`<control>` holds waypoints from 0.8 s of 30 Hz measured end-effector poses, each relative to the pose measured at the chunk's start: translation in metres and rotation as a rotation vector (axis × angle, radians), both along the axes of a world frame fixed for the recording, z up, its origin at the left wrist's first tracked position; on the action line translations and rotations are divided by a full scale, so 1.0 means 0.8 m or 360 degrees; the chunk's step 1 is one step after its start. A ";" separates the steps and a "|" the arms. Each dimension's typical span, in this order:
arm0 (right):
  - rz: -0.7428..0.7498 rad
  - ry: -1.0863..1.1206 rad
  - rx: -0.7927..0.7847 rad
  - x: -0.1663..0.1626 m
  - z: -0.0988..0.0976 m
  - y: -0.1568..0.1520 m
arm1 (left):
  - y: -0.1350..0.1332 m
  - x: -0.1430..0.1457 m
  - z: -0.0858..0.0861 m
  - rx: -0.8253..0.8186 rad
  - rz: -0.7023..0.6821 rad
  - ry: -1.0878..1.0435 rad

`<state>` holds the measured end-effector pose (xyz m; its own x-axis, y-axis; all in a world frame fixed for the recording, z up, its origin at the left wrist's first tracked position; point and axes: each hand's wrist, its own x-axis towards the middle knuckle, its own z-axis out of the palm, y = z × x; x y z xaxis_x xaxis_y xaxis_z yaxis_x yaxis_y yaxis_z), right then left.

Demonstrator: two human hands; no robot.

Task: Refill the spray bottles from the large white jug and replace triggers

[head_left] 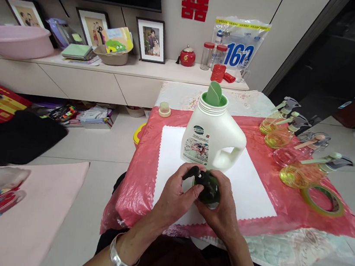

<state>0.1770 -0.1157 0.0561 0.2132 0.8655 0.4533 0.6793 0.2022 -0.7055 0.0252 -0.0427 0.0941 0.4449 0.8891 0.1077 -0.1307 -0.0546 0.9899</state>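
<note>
Both of my hands hold a small dark green bottle (209,188) over a white mat (256,182). My left hand (174,196) pinches the bottle's black pump top with thumb and fingers. My right hand (223,206) wraps round the bottle's body from the right. Just behind stands a large white detergent jug (211,135) with a green spout insert, its cap off. A small cream cap (165,109) lies at the far left of the red plastic sheet (139,176).
Several clear spray bottles (280,131) with yellowish liquid lie at the table's right side, beside a roll of green tape (321,200). A sideboard (113,76) behind carries photo frames, jars and a pink basin (16,40). A pink table (39,215) with beads stands left.
</note>
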 end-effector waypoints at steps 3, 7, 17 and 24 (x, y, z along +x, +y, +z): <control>0.0009 0.0029 -0.0010 0.001 0.000 0.000 | 0.001 0.007 -0.001 0.0057 0.0076 -0.0051; -0.0001 0.0015 -0.0017 0.001 -0.001 -0.002 | 0.004 0.015 -0.001 -0.0166 0.0151 -0.0108; -0.0018 -0.0035 0.0044 0.000 0.000 0.000 | 0.001 0.014 -0.003 -0.0466 0.0050 -0.0473; -0.0020 0.0021 0.0000 -0.001 0.001 0.000 | -0.008 0.027 -0.021 -0.0325 0.0296 -0.0398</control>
